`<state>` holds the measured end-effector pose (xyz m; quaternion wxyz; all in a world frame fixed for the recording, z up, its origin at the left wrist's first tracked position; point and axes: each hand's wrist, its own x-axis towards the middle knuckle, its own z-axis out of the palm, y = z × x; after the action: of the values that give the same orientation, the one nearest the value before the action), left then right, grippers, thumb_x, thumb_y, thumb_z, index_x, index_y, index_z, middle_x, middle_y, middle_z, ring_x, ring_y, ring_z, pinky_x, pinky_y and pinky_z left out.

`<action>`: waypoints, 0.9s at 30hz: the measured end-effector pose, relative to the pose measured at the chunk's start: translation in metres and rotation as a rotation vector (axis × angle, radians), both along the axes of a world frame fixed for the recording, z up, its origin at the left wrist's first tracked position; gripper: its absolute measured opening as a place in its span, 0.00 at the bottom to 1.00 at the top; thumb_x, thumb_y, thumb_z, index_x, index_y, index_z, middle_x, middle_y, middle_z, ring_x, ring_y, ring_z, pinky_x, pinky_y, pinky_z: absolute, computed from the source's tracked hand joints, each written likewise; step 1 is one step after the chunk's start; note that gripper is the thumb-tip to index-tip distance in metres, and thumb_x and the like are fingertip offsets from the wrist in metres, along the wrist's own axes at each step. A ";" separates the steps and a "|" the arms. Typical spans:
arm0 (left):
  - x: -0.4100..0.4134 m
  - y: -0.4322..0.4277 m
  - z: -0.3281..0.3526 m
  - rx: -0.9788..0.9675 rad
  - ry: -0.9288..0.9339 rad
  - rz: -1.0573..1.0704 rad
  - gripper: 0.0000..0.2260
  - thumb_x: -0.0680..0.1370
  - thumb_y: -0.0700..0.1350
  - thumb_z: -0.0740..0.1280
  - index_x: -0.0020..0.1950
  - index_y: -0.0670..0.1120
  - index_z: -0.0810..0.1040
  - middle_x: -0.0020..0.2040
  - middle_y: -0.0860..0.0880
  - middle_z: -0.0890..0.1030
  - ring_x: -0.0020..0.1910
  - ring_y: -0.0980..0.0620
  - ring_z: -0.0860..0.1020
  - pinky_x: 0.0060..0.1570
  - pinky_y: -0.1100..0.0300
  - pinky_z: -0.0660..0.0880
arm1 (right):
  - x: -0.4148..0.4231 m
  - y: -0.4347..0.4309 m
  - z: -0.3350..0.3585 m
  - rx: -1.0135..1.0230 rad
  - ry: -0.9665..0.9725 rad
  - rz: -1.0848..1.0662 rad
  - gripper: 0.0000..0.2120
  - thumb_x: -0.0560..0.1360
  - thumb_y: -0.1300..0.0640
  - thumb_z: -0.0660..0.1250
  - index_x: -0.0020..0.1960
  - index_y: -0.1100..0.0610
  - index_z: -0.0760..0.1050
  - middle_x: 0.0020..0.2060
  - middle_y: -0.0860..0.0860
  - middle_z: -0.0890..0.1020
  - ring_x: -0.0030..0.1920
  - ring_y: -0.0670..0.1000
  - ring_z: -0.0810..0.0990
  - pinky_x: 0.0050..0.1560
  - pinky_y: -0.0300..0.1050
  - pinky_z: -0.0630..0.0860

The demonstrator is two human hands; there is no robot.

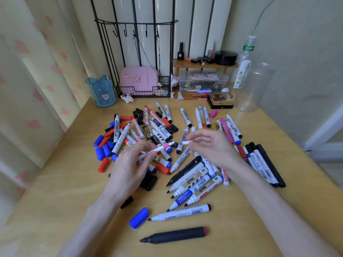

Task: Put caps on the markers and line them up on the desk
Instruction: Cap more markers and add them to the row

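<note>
Across most of the wooden worktop (pixel 65 191): a loose heap of markers (pixel 159 130), mostly uncapped, tips pointing every way, with blue and red caps (pixel 103 149) strewn along its left side. All unsorted, so, by judgement, early in the task.

At the right edge, a few dark markers (pixel 263 162) side by side, seemingly capped. Probably the start of the row.

Above the middle of the heap, lifted clear of the clutter for room to work: left hand (pixel 130 164) and right hand (pixel 209 145), facing each other.

Nearest the body, apart from the heap: a thick black marker (pixel 176 235), uncapped, and a lone blue cap (pixel 139 217) just beyond it.

Gripped in the left hand's curled fingers, a thin white marker with a pink band (pixel 159 148), tip aimed rightward.

Pinched between the right hand's thumb and fingertips, a small white cap (pixel 187 142). Near that tip but not touching, roughly in line with it, apparently readied for pushing on.
</note>
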<state>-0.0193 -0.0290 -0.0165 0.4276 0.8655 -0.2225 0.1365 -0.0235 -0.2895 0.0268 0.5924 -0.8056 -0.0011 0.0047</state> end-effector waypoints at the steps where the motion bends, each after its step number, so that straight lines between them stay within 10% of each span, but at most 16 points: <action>1: -0.001 -0.001 0.000 -0.001 0.011 -0.010 0.03 0.84 0.52 0.66 0.54 0.56 0.79 0.45 0.58 0.81 0.43 0.50 0.80 0.42 0.49 0.77 | -0.004 -0.002 -0.004 0.011 -0.005 0.012 0.09 0.79 0.61 0.72 0.57 0.51 0.85 0.47 0.46 0.87 0.44 0.47 0.87 0.45 0.37 0.78; 27: -0.004 -0.006 -0.004 0.034 0.091 -0.141 0.09 0.84 0.58 0.63 0.55 0.55 0.80 0.46 0.53 0.83 0.43 0.48 0.81 0.43 0.42 0.79 | -0.028 -0.003 -0.023 0.186 0.042 -0.047 0.07 0.75 0.60 0.77 0.50 0.60 0.83 0.41 0.53 0.88 0.39 0.48 0.85 0.39 0.40 0.78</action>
<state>-0.0231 -0.0350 -0.0201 0.4312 0.8600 -0.2654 0.0629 -0.0515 -0.2929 0.0038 0.6645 -0.7466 0.0300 0.0074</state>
